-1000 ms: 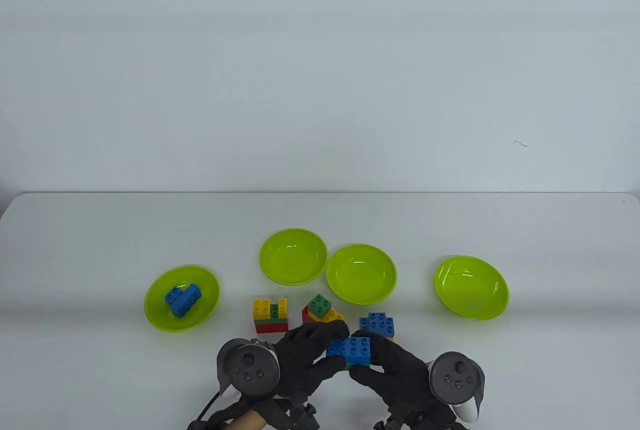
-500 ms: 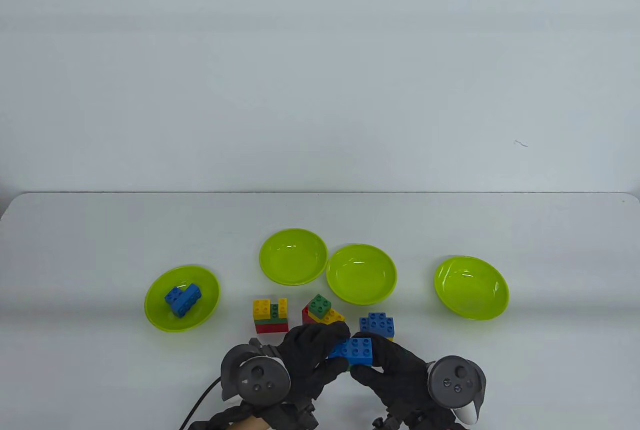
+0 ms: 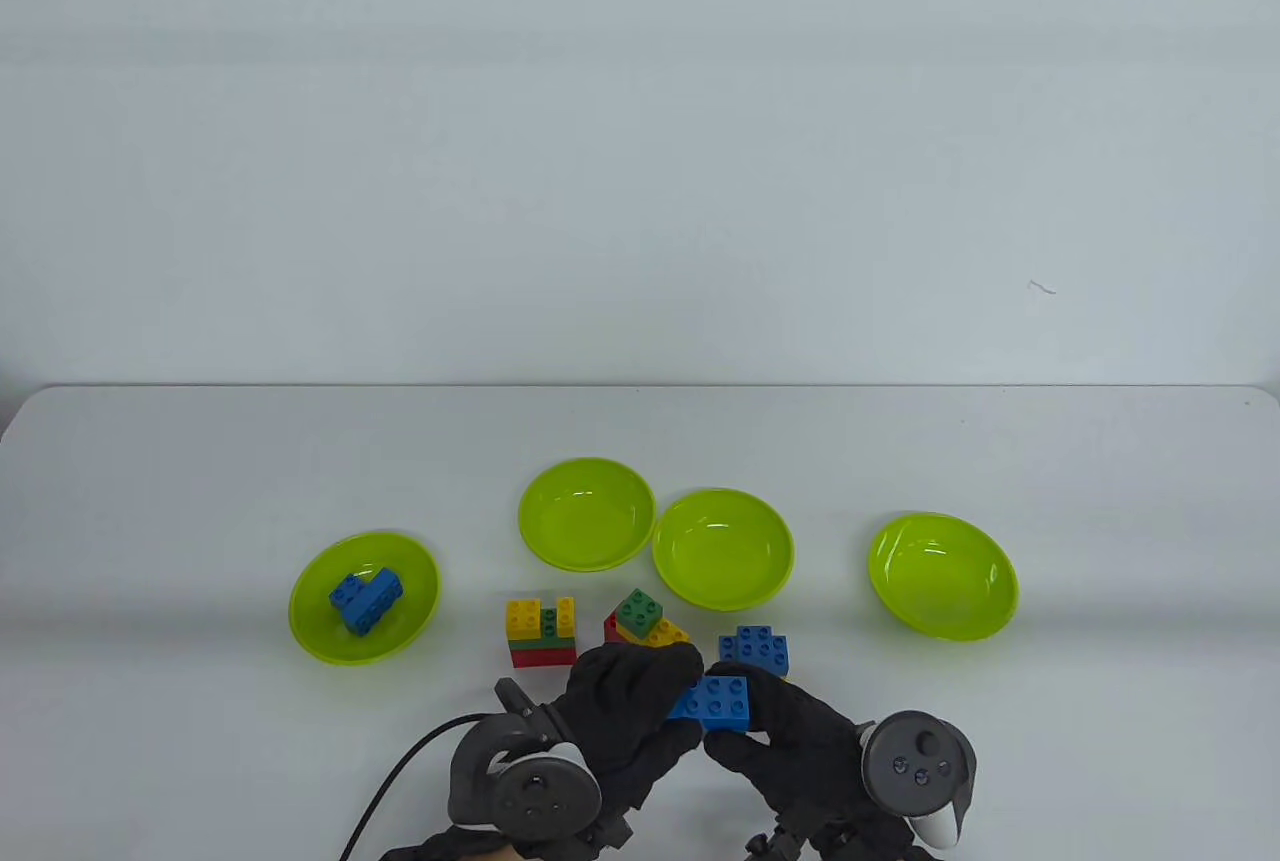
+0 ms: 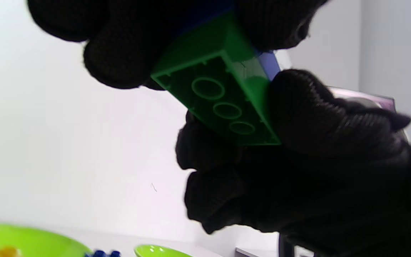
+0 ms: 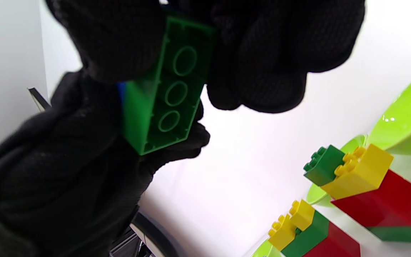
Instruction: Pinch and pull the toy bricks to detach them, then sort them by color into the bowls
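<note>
Four lime-green bowls sit on a pale table (image 3: 200,461). The left bowl (image 3: 412,613) holds loose blue bricks (image 3: 365,597); the middle-left bowl (image 3: 587,513), middle-right bowl (image 3: 723,549) and right bowl (image 3: 943,576) show nothing inside. Nearer the front edge stand three brick clusters: a red, green and yellow stack (image 3: 541,631), a tilted stack topped with a green brick (image 3: 640,617), and a blue-topped cluster (image 3: 754,649). Just in front of these, two black-gloved hands meet above the table. The left hand (image 3: 620,713) and the right hand (image 3: 790,736) both grip one small stack between curled fingers and thumbs: a blue brick (image 3: 714,701) on top, joined to a green brick (image 4: 223,92) beneath, whose hollow underside faces both wrist cameras. A round tracker rides on the back of each hand.
</note>
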Tool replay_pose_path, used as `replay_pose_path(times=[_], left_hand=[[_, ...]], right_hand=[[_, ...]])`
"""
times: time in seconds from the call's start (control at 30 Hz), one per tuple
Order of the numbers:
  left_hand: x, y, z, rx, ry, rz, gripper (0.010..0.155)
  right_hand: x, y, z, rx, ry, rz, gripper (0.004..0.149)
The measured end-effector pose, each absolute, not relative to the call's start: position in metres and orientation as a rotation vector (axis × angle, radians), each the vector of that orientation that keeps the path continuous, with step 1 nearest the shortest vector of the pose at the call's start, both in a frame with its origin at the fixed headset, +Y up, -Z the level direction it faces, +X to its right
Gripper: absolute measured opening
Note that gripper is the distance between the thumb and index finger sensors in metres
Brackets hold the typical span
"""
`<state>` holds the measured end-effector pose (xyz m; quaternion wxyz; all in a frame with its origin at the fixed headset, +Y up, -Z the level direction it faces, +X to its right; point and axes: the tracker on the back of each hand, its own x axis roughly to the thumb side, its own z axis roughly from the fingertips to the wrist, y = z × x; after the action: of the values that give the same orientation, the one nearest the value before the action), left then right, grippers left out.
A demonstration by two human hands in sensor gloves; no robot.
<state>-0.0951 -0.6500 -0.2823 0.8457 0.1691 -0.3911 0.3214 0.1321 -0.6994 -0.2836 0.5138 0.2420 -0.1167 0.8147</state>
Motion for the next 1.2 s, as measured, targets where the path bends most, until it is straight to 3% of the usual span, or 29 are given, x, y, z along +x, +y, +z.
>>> replay_pose_path(times=[0.17, 0.47, 0.63, 0.83, 1.07, 1.2], left_hand=[[-0.106, -0.657, -0.297, 0.161, -0.756, 0.944, 0.06], [-0.124, -0.653, -0.306, 0.289, -0.715, 0.873, 0.061], [-0.17, -0.658, -0.328, 0.382, -0.53, 0.723, 0.061], [-0.23, -0.674, -0.349, 0.385, -0.29, 0.607, 0.061], [-0.297, -0.709, -0.355, 0.307, -0.027, 0.511, 0.061], [-0.311, -0.725, -0.357, 0.258, 0.044, 0.478, 0.061]], right_hand=[[0.13, -0.7, -0.283, 0.615, -0.305, 2.011, 0.063], [0.135, -0.705, -0.287, 0.525, -0.258, 1.953, 0.062], [0.137, -0.704, -0.287, 0.523, -0.261, 1.946, 0.062], [0.136, -0.703, -0.286, 0.525, -0.245, 1.944, 0.062], [0.136, -0.702, -0.287, 0.53, -0.246, 1.943, 0.062], [0.137, -0.702, -0.287, 0.532, -0.246, 1.944, 0.062]])
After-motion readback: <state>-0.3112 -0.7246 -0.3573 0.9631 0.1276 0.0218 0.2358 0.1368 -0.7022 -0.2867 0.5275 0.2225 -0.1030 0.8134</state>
